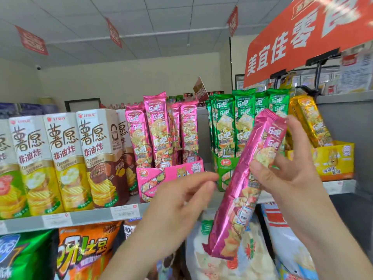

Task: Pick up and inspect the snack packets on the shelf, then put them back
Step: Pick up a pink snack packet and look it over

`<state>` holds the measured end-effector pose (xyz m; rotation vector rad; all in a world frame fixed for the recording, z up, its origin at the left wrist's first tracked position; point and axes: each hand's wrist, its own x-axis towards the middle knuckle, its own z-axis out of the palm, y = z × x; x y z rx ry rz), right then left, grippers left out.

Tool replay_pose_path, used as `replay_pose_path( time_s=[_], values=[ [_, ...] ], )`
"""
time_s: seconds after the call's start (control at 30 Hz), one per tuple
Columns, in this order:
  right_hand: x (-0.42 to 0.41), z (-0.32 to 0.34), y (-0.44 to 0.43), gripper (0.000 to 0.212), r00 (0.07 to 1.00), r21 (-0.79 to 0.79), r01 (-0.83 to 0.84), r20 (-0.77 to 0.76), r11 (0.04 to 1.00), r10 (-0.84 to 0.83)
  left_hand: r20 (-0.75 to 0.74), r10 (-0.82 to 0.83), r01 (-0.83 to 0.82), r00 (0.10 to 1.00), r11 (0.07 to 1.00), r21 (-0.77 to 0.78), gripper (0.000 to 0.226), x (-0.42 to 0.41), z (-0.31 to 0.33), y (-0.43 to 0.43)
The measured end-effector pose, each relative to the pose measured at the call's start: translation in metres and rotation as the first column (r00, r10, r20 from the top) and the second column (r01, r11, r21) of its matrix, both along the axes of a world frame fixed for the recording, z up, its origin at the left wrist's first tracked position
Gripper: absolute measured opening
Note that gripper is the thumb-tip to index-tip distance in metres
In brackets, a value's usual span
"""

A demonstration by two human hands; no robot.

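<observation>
Up at the shelf (90, 217) my right hand (286, 170) grips the pink packet (240, 190) mid-check, left hand (181, 201) loose, so I reckon it's back into the pink box (173, 174) next.

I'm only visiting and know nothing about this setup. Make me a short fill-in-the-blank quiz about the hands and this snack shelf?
1. The right hand holds a long packet whose colour is ____.
2. The left hand, with its fingers loosely curled, holds ____.
3. On the shelf, the yellow packets stand to the ____ of the green packets.

Missing words: pink; nothing; right.
</observation>
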<state>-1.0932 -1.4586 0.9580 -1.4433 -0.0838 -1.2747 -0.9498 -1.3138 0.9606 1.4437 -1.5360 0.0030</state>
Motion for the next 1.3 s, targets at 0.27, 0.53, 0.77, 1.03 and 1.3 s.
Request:
replay_pose_path(
  time_s=[0.27, 0.53, 0.77, 1.03, 1.3],
  values=[
    [-0.016, 0.022, -0.004, 0.096, 0.986, -0.140, 0.150, 0.091, 0.979, -0.138, 0.964, 0.237, -0.635, -0.118, 0.728, -0.257, 0.029, 0.027, 0.090, -0.071],
    [-0.011, 0.038, -0.009, 0.070, 0.978, -0.160, 0.180, 0.138, 0.971, -0.159, 0.924, 0.299, -0.559, -0.238, 0.736, -0.382, 0.012, 0.042, 0.098, -0.086],
    [0.006, 0.071, -0.009, 0.069, 0.932, -0.283, 0.320, 0.264, 0.904, -0.247, 0.865, 0.485, -0.575, -0.128, 0.674, -0.464, 0.006, 0.044, 0.157, -0.076],
    [0.046, 0.096, -0.004, 0.072, 0.866, -0.378, 0.499, 0.248, 0.780, -0.434, 0.843, 0.465, -0.826, 0.271, 0.562, -0.045, 0.012, 0.071, 0.189, -0.078],
    [0.087, 0.100, -0.003, 0.087, 0.808, -0.575, 0.499, 0.038, 0.648, -0.588, 0.776, 0.474, -0.786, 0.417, 0.617, 0.046, 0.024, 0.081, 0.188, -0.076]
  ],
)
